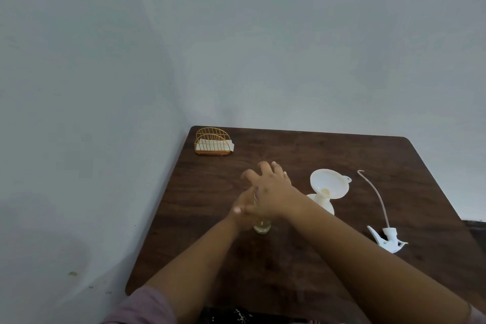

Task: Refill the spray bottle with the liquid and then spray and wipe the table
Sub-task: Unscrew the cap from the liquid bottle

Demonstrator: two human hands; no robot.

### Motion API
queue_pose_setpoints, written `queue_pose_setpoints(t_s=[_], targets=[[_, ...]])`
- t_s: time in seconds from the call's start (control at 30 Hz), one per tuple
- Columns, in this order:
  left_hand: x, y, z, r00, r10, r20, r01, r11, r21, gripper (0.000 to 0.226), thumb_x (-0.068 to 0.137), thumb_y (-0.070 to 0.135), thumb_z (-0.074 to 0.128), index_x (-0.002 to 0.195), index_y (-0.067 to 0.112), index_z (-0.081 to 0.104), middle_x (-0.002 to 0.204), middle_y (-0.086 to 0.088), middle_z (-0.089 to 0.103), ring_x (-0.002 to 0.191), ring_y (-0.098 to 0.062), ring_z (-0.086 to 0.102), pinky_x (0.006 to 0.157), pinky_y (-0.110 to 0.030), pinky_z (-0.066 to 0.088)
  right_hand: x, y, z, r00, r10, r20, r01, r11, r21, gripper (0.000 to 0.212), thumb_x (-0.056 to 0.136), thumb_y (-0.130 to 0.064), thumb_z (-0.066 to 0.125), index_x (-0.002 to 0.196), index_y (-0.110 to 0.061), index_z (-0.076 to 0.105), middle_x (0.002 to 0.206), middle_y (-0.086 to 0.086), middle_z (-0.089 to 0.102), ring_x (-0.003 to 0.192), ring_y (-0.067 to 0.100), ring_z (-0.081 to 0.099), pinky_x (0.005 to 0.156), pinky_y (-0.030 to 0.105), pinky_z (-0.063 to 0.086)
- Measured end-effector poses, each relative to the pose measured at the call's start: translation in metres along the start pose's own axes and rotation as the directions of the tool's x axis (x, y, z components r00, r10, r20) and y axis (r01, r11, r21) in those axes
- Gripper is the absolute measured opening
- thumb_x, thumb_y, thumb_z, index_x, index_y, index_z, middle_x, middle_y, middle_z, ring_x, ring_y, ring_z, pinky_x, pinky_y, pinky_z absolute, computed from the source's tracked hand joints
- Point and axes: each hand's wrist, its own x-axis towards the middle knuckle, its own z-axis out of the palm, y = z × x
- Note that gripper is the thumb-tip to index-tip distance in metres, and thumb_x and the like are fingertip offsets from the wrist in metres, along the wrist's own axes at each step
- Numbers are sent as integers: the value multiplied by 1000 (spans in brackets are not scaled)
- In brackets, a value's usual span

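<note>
Near the table's [263,271] front edge, two bare arms reaching in over dark wood. Just past them, a small clear bottle [262,229] of pale liquid, standing upright, mostly hidden. Left hand [243,214] curled round its side; right hand [268,192] over its top, fingers spread, grip on the cap hard to tell. Best to hold the bottle steady low down, twist gently, keep it straight, no spills. Right of the bottle, a white spray bottle [324,206] with a funnel [330,183] in its neck, ready for pouring. Further right, the spray head [388,239] lying flat with its tube. Far behind the bottle, a gold wire holder [213,143] with napkins. Beyond that, a plain grey wall.
</note>
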Motion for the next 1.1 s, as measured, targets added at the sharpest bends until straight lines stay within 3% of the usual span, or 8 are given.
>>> queue_pose_setpoints(t_s=[0.13, 0.23, 0.33, 0.47, 0.6, 0.7, 0.9, 1.1], targets=[[-1, 0, -1, 998, -58, -22, 57, 997, -56, 66, 71, 41, 63, 129, 11, 54, 117, 4, 61, 104, -11, 57, 77, -17, 39, 2, -5, -1, 986, 168, -2, -168, 986, 10, 40, 96, -37, 50, 127, -14, 40, 120, 11, 44, 115, 30, 50, 83, 37, 44], [3, -5, 2, 999, -32, -22, 33, 999, 11, 75, 68, 57, 49, 128, 12, 56, 120, -1, 62, 106, -16, 60, 77, -20, 43, 2, -3, 0, 990, 21, 137, 0, 988, -152, 49, 89, -12, 59, 133, -18, 38, 132, 11, 34, 127, 34, 36, 104, 47, 37], [0, 0, 2, 999, -26, -34, 26, 1000, 7, 65, 79, 41, 55, 133, 4, 53, 132, -14, 57, 122, -28, 55, 96, -33, 46, 2, -2, 6, 994, -86, 72, 98, 978, -183, 70, 81, -21, 71, 138, -26, 32, 149, 9, 20, 144, 36, 9, 117, 55, 7], [-2, -1, 3, 1000, 17, -26, -16, 999, 44, 67, 85, 44, 39, 132, -1, 53, 129, -10, 58, 125, -28, 52, 96, -21, 42, 3, -4, 11, 978, 49, -204, -91, 975, -201, 60, 90, -56, 51, 136, -24, 31, 136, 10, 40, 126, 33, 41, 101, 46, 38], [-1, -2, 1, 999, -47, -9, 47, 998, 51, 59, 86, 45, 53, 133, 10, 49, 121, 2, 57, 113, -13, 55, 74, -14, 35, 2, -4, 8, 988, 152, 9, -148, 968, -201, 43, 95, -29, 51, 132, -18, 34, 125, 13, 46, 112, 31, 51, 79, 37, 43], [2, -4, 2, 999, -35, -5, 36, 994, 105, 55, 89, 37, 54, 137, 9, 49, 133, -6, 56, 119, -20, 55, 87, -20, 39, 3, -4, 3, 997, -17, 73, 34, 968, -247, 60, 85, -11, 63, 135, -24, 33, 141, 12, 29, 127, 34, 34, 101, 48, 37], [-1, -6, 1, 998, 4, -67, -9, 997, -76, 68, 67, 50, 58, 123, 11, 59, 111, 5, 63, 104, -16, 62, 85, -30, 51, 3, -2, 10, 988, 99, -115, -109, 990, -91, 56, 88, -49, 59, 131, -22, 36, 127, 9, 41, 118, 30, 46, 91, 43, 44], [1, 0, 0, 1000, -8, 1, 8, 997, -77, 38, 77, 27, 73, 111, 15, 63, 108, 3, 66, 103, -14, 61, 81, -17, 46, 3, 5, 2, 999, -6, -37, 4, 999, -38, 46, 82, -10, 66, 120, -23, 44, 111, 3, 37, 106, 23, 46, 83, 35, 51]])
